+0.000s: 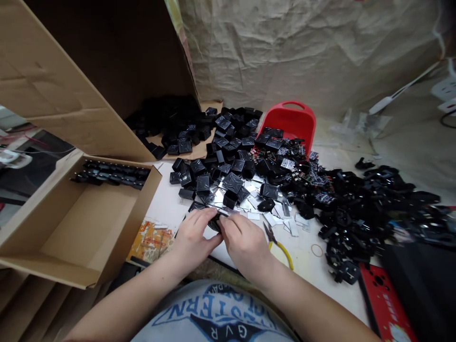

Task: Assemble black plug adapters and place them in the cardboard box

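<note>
Near the table's front edge, my left hand (194,235) and my right hand (245,242) come together around a small black part (214,224). The fingers of both are closed on it and cover most of it. Just beyond them lie black plastic housings (233,183) in a heap, with flat silvery plates (253,216) scattered among them. Pliers with yellow handles (285,254) rest to the right of my right hand.
An open cardboard box (74,228) at the left holds rows of black parts (110,172). A red scoop (308,123) stands behind circuit boards (315,173). More black parts (349,228) are piled right. A large carton (64,80) leans at back left.
</note>
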`<state>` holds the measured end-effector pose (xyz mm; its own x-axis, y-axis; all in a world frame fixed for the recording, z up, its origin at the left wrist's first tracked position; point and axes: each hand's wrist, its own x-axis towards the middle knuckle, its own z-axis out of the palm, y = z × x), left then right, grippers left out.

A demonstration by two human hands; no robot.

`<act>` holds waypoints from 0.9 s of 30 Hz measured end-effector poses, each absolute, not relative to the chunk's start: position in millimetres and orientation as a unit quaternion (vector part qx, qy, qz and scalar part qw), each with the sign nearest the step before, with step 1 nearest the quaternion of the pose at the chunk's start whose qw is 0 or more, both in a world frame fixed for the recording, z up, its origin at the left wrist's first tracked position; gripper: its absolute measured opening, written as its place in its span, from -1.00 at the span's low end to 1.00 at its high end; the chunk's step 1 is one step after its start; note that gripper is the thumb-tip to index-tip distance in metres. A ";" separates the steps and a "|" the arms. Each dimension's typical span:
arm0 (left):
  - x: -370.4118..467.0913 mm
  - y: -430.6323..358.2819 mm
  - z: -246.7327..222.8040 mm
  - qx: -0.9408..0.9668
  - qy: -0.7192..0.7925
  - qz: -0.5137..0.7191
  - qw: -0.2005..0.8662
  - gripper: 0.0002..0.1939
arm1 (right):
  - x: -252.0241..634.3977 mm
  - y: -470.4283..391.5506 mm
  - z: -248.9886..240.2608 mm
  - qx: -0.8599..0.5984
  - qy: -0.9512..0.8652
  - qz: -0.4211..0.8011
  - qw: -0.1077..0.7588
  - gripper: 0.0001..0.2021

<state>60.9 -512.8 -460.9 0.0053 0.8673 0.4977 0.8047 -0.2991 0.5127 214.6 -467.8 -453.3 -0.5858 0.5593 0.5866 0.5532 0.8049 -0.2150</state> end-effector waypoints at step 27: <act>53.1 -519.1 -462.8 0.714 0.566 0.409 0.061 -0.59 | 213.2 -461.3 -437.6 -0.317 -0.872 0.205 0.312 -0.78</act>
